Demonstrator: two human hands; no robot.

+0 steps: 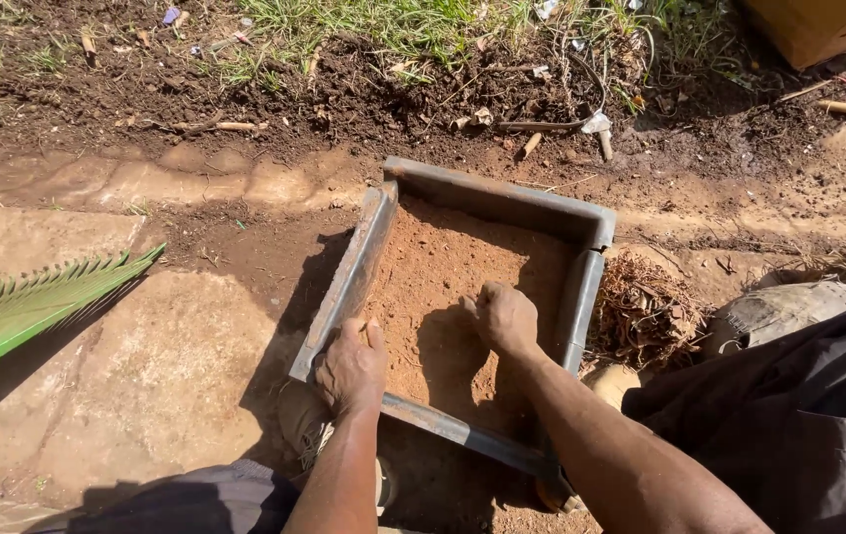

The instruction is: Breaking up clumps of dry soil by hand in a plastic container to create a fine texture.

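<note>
A square metal frame [502,195] lies on the ground, filled with reddish-brown soil [433,277]. My left hand [349,366] grips the frame's near left corner, fingers curled over its rim. My right hand [504,316] rests inside the frame, pressed as a loose fist onto the soil near the right wall. Both forearms reach in from the bottom of the view.
A green palm frond [37,302] lies on the paving slabs at the left. Dry leaf litter [646,311] is piled just right of the frame. Dark dug earth and grass [393,30] lie beyond it. Dark clothing [799,415] fills the lower right; a wooden box corner [824,25] sits top right.
</note>
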